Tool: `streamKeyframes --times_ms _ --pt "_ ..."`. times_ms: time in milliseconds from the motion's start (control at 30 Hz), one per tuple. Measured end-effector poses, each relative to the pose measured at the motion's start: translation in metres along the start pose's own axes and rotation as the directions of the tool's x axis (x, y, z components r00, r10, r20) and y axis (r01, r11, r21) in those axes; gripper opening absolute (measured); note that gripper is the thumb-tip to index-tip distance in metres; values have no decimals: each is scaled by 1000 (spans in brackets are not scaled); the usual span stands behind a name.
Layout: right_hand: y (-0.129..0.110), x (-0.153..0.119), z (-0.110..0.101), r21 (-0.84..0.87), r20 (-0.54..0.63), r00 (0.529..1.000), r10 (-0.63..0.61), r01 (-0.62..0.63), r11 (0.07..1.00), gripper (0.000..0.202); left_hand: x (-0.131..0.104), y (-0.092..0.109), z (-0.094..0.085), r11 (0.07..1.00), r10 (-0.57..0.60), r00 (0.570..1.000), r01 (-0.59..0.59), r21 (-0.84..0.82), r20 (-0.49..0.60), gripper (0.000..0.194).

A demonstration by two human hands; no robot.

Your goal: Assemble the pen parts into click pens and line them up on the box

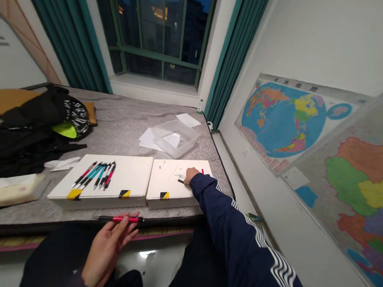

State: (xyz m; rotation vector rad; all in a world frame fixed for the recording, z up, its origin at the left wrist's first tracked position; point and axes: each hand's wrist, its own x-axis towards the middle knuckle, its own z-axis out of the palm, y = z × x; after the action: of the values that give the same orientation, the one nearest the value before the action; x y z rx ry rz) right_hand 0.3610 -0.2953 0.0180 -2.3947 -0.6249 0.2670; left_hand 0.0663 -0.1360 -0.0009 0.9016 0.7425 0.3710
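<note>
A red and black pen [121, 219] lies across the fingers of my left hand [108, 244], pinched by the thumb in front of the boxes. My right hand [191, 175] reaches down onto the smaller white box [168, 186], fingers bunched near a small black piece [181, 181]; what they hold is hidden. A small red piece [202, 171] and other tiny parts lie on that box. On the larger white box [131, 173] at the left, several pens [94, 176] in red, blue, white and black rest side by side.
Behind the boxes are a clear plastic bin [179, 148] and white papers [147, 139]. A tissue pack [15, 190] and a dark bag [37, 114] lie at the left. A small bottle [200, 107] stands at the far corner.
</note>
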Motion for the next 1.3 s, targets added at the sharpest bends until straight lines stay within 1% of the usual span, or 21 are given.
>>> streamKeyframes --times_ms 133,200,233,267,333,400,467,500,533,567,600,633,667,700,733,800,933,1033,1133,1233,1300 --pt "-2 8 1 11 50 990 134 -135 991 31 -4 2 4 1000 7 1000 -7 19 -7 25" --pt "4 6 -2 44 53 982 180 -182 982 26 -5 1 7 1000 0 1000 0 12 -7 26" --pt "7 1 -3 77 44 980 193 -196 978 21 -6 0 9 1000 -4 1000 4 7 -9 26" --pt "10 -8 -3 124 33 979 201 -203 971 16 -6 -1 12 1000 -9 1000 10 4 -9 27" --pt "11 -35 2 252 19 979 202 -201 947 11 -7 -5 18 1000 -18 1000 18 2 -7 27" --pt "4 -73 17 401 51 981 185 -190 896 13 -9 -10 27 1000 -23 1000 23 0 -4 26" --pt "-12 -111 39 528 103 984 148 -181 830 10 -11 -14 36 999 -34 999 34 -3 9 25" --pt "-21 -127 50 620 145 984 106 -174 765 9 -13 -16 40 999 -39 999 39 -4 15 24" --pt "-31 -141 61 815 220 975 39 -205 542 10 -14 -17 44 999 -41 999 41 -5 13 23" --pt "-40 -151 70 898 275 961 -28 -246 365 14 -16 -17 46 999 -38 999 38 -7 5 21" --pt "-48 -159 76 939 290 954 -76 -268 216 18 -17 -17 47 1000 -29 1000 29 -10 -8 19" --pt "-54 -163 80 955 290 951 -108 -280 93 21 -19 -16 46 1000 -18 1000 17 -14 -23 18" --pt "-59 -166 82 961 275 955 -115 -273 31 22 -21 -14 45 1000 -4 999 3 -18 -38 16" --pt "-63 -167 82 968 250 962 -106 -252 -5 23 -23 -12 43 1000 8 999 -9 -22 -46 15" --pt "-66 -168 81 973 226 969 -95 -230 -29 23 -24 -10 41 1000 18 999 -19 -24 -44 14" --pt "-70 -169 78 980 189 979 -74 -192 -44 22 -28 -6 36 999 28 999 -29 -26 -31 13" --pt "-74 -177 76 992 124 992 -32 -125 -12 22 -37 -4 31 999 21 1000 -22 -48 -19 12" --pt "-77 -186 78 996 93 996 -13 -93 7 24 -46 -2 32 996 23 1000 -24 -86 -18 11" --pt "-80 -192 81 995 89 996 -27 -88 41 24 -53 2 37 992 26 1000 -25 -125 7 11" --pt "-81 -195 84 995 78 995 -56 -74 67 24 -56 4 40 987 37 999 -32 -158 28 16" --pt "-83 -195 88 996 67 996 -66 -63 65 24 -56 4 39 984 51 998 -44 -173 37 18"
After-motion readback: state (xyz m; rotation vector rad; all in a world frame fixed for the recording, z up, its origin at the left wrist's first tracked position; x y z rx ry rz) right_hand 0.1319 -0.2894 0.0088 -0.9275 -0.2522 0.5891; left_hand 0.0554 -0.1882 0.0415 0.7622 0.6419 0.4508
